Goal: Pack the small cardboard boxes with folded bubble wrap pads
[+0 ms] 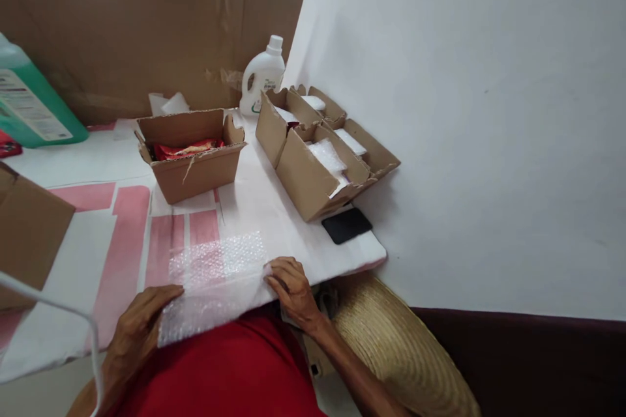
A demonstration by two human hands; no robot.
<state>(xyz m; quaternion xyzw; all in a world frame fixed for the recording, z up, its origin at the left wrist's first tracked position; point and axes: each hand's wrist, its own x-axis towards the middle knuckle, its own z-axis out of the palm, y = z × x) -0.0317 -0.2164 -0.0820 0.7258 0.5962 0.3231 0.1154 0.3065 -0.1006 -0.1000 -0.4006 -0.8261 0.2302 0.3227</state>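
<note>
A clear sheet of bubble wrap (218,267) lies across the front edge of the table, its near part folded or drooping toward the red shirt. At its left end my left hand (141,316) is closed on the edge, with the thumb partly hidden. My right hand (292,290) pinches the sheet's right edge between thumb and fingers. Beyond the sheet stands an open cardboard box (198,176) with red packets (188,148) inside. To the right, several small cardboard boxes (308,176) stand together, holding items in white wrap (327,155).
A black phone (347,225) lies by the table's right edge, near the wall. At the back are a white jug (264,78) and a green liquid bottle (42,101). A cardboard box (29,234) and a white cable (53,303) are at left. A woven straw item (391,339) sits below right.
</note>
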